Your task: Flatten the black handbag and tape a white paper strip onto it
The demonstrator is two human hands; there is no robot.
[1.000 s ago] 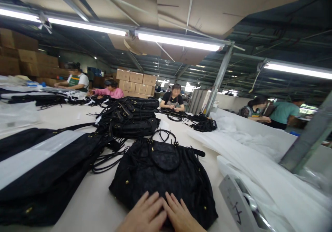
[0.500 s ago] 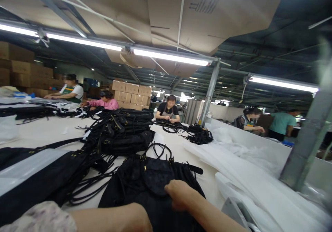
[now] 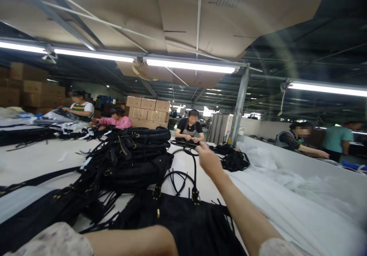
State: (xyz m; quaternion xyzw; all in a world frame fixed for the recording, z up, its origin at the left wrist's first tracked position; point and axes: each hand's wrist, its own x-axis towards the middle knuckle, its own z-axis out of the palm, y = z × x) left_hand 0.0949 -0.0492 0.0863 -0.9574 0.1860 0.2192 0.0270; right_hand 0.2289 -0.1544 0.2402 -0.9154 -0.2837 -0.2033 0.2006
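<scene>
Where half a second ago it was resting on the flap, the right hand (image 3: 208,159) is now lifting the thin black handle loop (image 3: 192,172), fingers pinched shut on it; the black fabric handbag (image 3: 186,225) is lying flat on the white table (image 3: 43,156) (left hand unseen, forearm across the foreground).

We see from one head-worn camera, close over the table (image 3: 43,156), facing forward along it towards the ceiling (image 3: 200,15).
</scene>
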